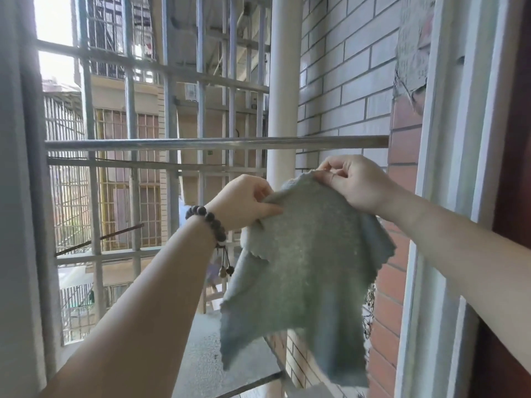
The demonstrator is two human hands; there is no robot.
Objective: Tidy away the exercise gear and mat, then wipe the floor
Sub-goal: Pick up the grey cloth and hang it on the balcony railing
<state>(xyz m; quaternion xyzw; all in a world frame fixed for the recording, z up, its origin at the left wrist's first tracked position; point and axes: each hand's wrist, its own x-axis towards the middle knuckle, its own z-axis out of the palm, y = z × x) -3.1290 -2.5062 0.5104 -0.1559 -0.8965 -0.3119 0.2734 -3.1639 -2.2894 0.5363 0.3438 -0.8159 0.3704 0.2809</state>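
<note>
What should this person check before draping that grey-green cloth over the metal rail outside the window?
1. Left hand grips the cloth: ok, fingers pinch its upper edge.
2. Right hand grips the cloth: ok, it pinches the top corner.
3. Cloth spread flat: not ok, the left side is folded and bunched.
4. Rail free: ok, nothing hangs on the stretch in view.
5. Cloth raised above the rail: not ok, its top edge sits below the rail.
6. Cloth clean or damp: cannot tell.
</note>
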